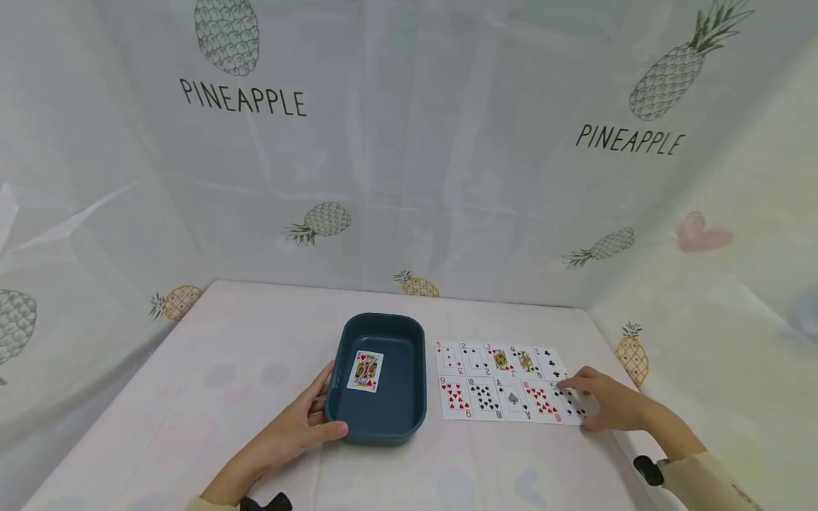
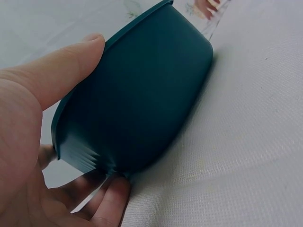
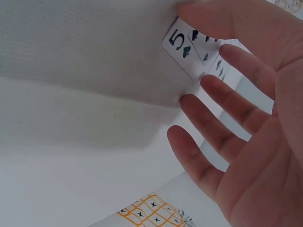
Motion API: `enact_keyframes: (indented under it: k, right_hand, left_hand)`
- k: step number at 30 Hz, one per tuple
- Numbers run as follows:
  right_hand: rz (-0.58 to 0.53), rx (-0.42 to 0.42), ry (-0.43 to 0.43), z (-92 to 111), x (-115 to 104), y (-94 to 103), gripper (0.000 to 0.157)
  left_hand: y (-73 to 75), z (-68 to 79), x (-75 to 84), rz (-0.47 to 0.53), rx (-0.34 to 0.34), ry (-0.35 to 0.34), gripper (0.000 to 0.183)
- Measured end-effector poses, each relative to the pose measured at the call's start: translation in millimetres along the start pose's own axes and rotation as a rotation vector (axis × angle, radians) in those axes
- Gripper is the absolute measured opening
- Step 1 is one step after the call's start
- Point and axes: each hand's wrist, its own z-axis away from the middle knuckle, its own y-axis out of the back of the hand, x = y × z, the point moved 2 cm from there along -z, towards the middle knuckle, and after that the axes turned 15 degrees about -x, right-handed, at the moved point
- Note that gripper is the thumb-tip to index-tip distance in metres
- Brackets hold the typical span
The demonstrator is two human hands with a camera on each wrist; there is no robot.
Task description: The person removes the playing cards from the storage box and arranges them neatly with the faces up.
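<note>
A dark teal tray (image 1: pixel 399 387) stands on the table with a king card (image 1: pixel 366 371) face up inside. My left hand (image 1: pixel 287 431) grips its near left corner, thumb at the rim and fingers against the outer wall, as the left wrist view shows. To the tray's right, face-up playing cards lie in two rows. My right hand (image 1: pixel 610 403) is at the right end of the near row, thumb and index finger touching a five of spades (image 3: pixel 176 45). That card still lies on the cloth, partly covered by the hand. The right hand's other fingers are extended and spread.
The near row also holds a nine of hearts (image 1: pixel 455 399) and an ace of spades (image 1: pixel 513 399). A jack (image 1: pixel 500 360) and a queen (image 1: pixel 526 362) lie in the far row. White cloth (image 1: pixel 255 355) covers the table; a pineapple-print curtain (image 1: pixel 415 163) hangs behind.
</note>
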Motion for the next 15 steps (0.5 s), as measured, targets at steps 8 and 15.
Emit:
enact_keyframes:
  k: [8,15]
  right_hand:
    - [0.020,0.072,0.015,-2.4,-15.8,18.4,0.061]
    - [0.052,0.200,0.086,-25.3,-54.8,32.2,0.055]
  left_hand:
    - [0.4,-0.8,-0.5,-0.004,-0.025,-0.034,0.097]
    - [0.1,0.3,-1.8,-0.002,-0.024,-0.033,0.096]
